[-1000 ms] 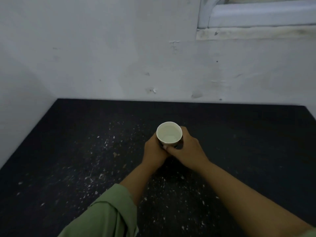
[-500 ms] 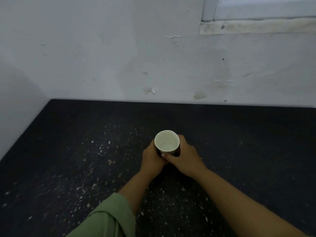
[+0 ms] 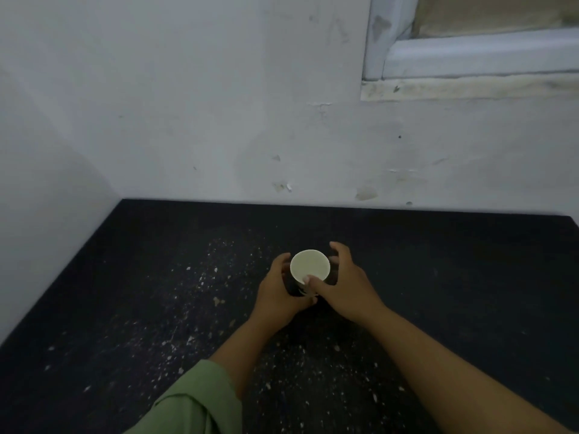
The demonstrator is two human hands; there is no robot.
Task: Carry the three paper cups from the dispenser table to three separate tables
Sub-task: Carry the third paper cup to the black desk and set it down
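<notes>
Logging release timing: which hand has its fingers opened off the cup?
The right hand: its fingers spread clear behind the paper cup, thumb at the rim. The left hand wraps the side.

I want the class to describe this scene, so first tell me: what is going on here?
A person is handling one paper cup with both bare hands on a dark speckled table in a white-walled corner. The cup stands upright. The left hand wraps its side. The right hand has its fingers spread, with only the thumb at the rim.

Black table flecked with white; paper cup cream inside, dark outside; green sleeve; white wall.
</notes>
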